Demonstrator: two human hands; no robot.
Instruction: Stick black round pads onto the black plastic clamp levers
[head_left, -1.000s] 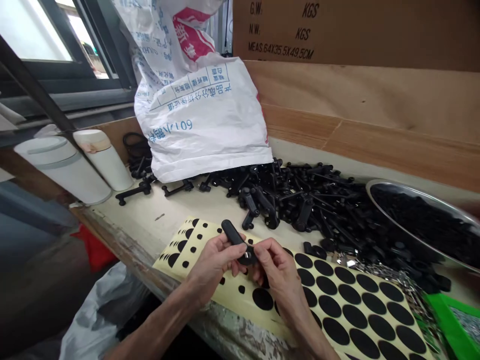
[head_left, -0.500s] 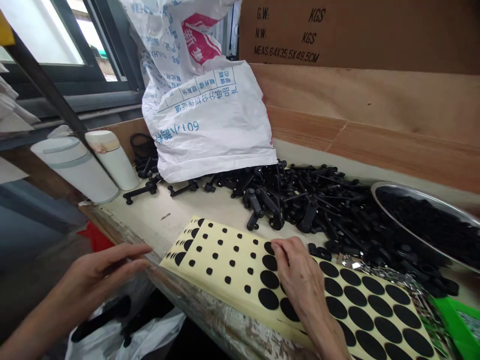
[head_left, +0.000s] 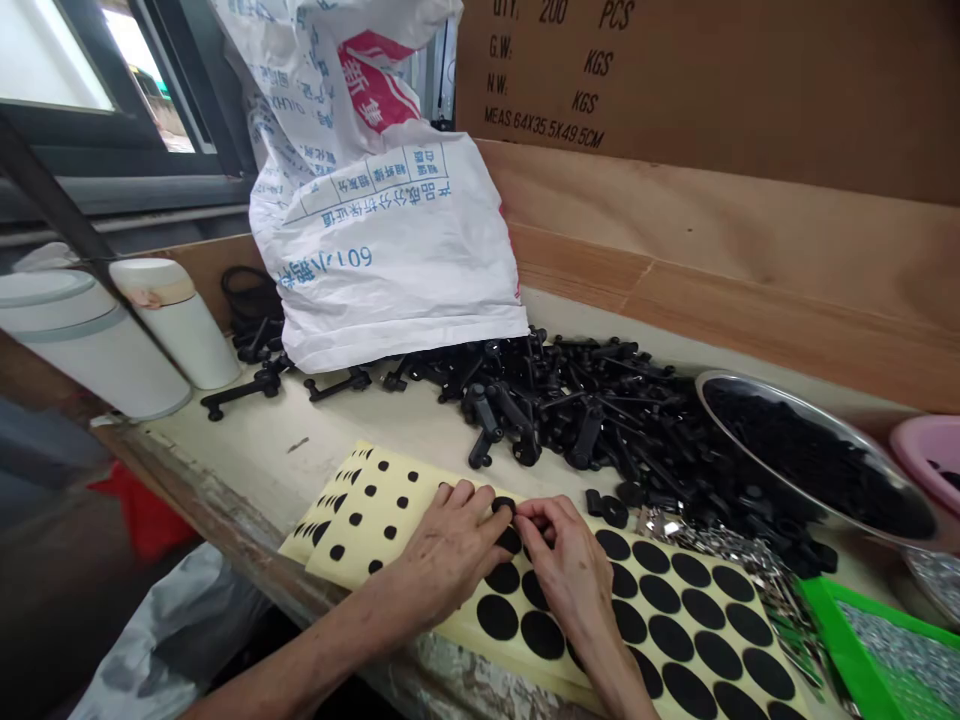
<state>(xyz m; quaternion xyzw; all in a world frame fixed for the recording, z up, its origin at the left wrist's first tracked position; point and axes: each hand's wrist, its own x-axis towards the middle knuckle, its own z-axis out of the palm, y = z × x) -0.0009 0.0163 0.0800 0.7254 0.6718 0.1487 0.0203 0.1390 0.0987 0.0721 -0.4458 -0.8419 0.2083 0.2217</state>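
Observation:
A pale yellow backing sheet lies along the table's front edge. It carries rows of round black stickers, with small black dots at the left end. My left hand rests on the sheet, fingers spread flat, fingertips beside one sticker in the top row. At that sticker's right edge, the thumb and forefinger of my right hand are pinched together. The sticker's edge seems to be between them, though the fingertips partly hide it.
Behind the sheet spreads a heap of black plastic arms, under a white woven sack. Two white flasks stand left. At right are a steel bowl of black parts, loose metal pieces, a green tray and a pink basin.
My left hand has come from beyond the table edge onto the sheet, next to my right hand. My right hand stays at the same top-row sticker. The view has shifted to the right.

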